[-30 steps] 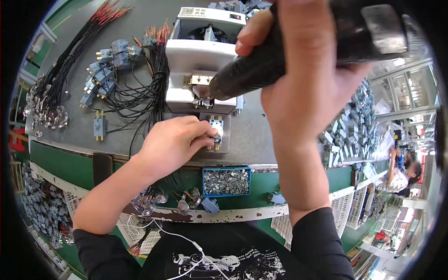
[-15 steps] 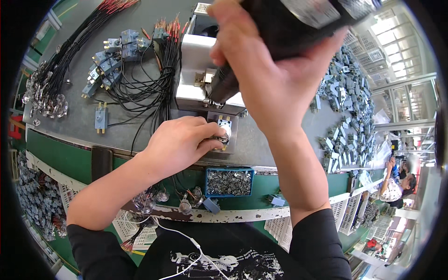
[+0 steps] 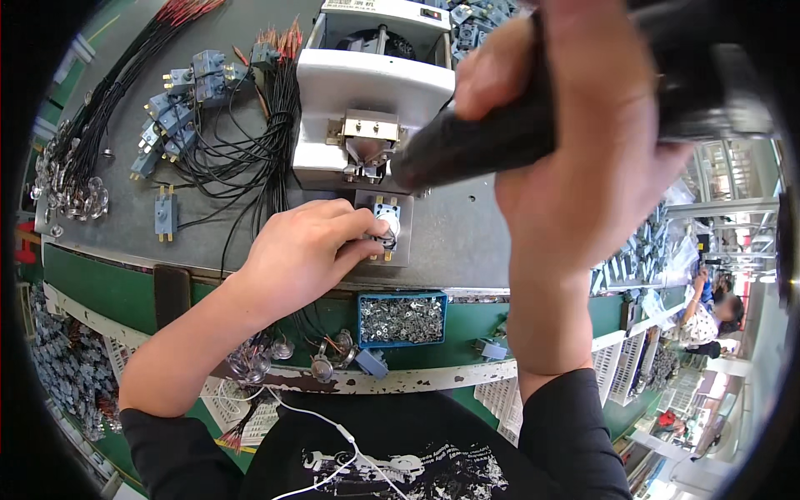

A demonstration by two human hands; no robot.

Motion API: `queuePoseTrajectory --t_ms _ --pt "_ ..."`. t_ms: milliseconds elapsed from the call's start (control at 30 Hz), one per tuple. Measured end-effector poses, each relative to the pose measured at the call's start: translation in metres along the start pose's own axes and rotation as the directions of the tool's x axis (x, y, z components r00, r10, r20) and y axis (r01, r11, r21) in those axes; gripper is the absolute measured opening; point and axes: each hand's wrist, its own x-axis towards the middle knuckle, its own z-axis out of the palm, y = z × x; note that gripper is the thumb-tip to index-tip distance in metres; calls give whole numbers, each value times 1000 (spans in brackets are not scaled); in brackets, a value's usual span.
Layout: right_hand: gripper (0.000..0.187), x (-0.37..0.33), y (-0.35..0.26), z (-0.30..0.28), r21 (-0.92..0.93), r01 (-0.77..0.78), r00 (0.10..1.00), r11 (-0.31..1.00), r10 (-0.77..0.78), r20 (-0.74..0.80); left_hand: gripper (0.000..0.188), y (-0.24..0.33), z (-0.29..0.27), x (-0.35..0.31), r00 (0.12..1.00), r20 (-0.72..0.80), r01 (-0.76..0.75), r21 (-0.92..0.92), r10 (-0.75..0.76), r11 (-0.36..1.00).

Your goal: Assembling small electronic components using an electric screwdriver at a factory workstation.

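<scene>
My left hand (image 3: 312, 250) pinches with thumb and forefinger at a small blue-grey electrical component with brass terminals (image 3: 387, 215). This piece sits on a small metal plate (image 3: 402, 252) at the front of the bench; the fingertips partly cover it and its round whitish middle. In my right hand (image 3: 575, 167), blurred, is a black power screwdriver (image 3: 492, 142), gripped with the fingers wrapped round it. Its narrow end points left, beside the metal nozzle of the silver machine (image 3: 371, 142), above and to the right of the component.
A blue tray of small metal parts (image 3: 402, 320) stands before the plate. Bundled black wires (image 3: 279, 158) and several blue-grey components (image 3: 179, 121) lie left of the machine; more are heaped at the right (image 3: 637, 250). At far right is another person (image 3: 708, 321).
My right hand and the screwdriver have moved right and down, uncovering the machine's front. My left hand stays at the component. The whole view has shifted slightly.
</scene>
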Motion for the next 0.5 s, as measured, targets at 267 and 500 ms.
queuePoseTrajectory --t_ms 267,500 --pt "50 7 4 8 -15 81 996 997 -80 33 17 3 -2 -1 999 45 23 44 -25 999" --pt "49 2 1 10 -11 53 995 999 -51 83 16 2 -1 0 999 15 -32 55 31 998"
